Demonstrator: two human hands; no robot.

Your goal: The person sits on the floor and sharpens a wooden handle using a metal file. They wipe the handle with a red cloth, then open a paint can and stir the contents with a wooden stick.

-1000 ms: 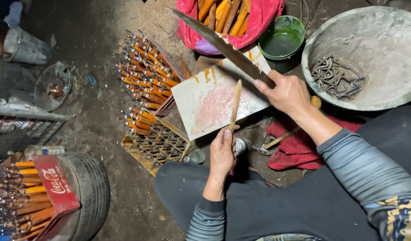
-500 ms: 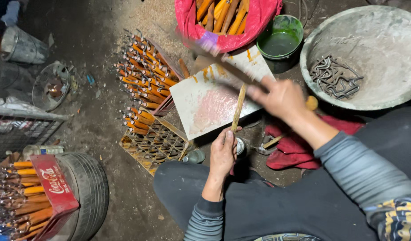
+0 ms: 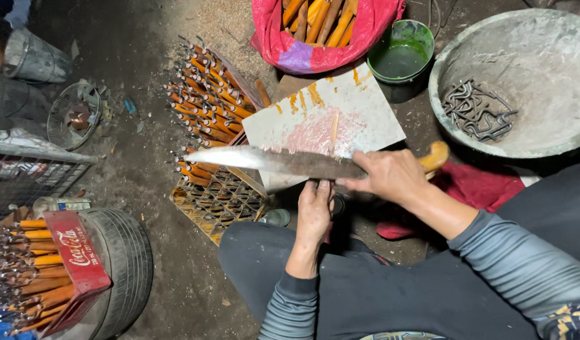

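My right hand (image 3: 390, 176) grips the yellow wooden handle (image 3: 436, 156) of a big knife (image 3: 271, 160). Its blade lies level and points left across the near edge of a pale slab (image 3: 365, 107) stained orange and pink. Just under the blade, my left hand (image 3: 315, 211) is closed on a thin wooden stick (image 3: 334, 124). The stick's far part shows on the slab beyond the blade, and its near part is hidden by blade and fingers. My dark-trousered legs fill the lower right.
A red sack (image 3: 283, 47) of orange wooden handles stands behind the slab, next to a green bowl (image 3: 400, 56) of liquid. A grey basin (image 3: 541, 56) at right holds bent metal pieces (image 3: 478, 113). Crates of orange-handled tools (image 3: 208, 107) lie left, and a red crate (image 3: 76, 264) rests on a tyre (image 3: 129, 264).
My right hand has swung the knife down from high over the slab to lie level just above my left hand. The left hand and stick stayed in place.
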